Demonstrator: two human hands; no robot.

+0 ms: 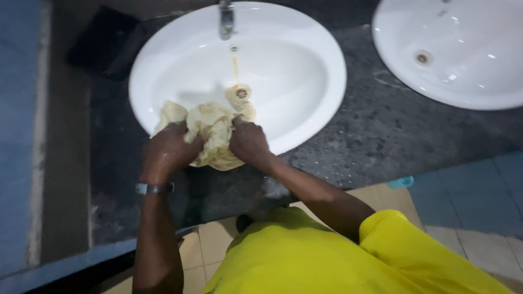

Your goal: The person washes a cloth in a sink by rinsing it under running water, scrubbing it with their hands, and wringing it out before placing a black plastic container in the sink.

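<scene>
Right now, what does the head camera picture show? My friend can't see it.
Two hands, left hand and right hand, squeeze a pale yellow cloth over the front of a white sink. A tap sits above, and a second sink is on the dark counter.

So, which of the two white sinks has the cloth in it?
The left sink, under the tap. Both hands grip a cream cloth at its front rim. The right sink holds nothing.
</scene>
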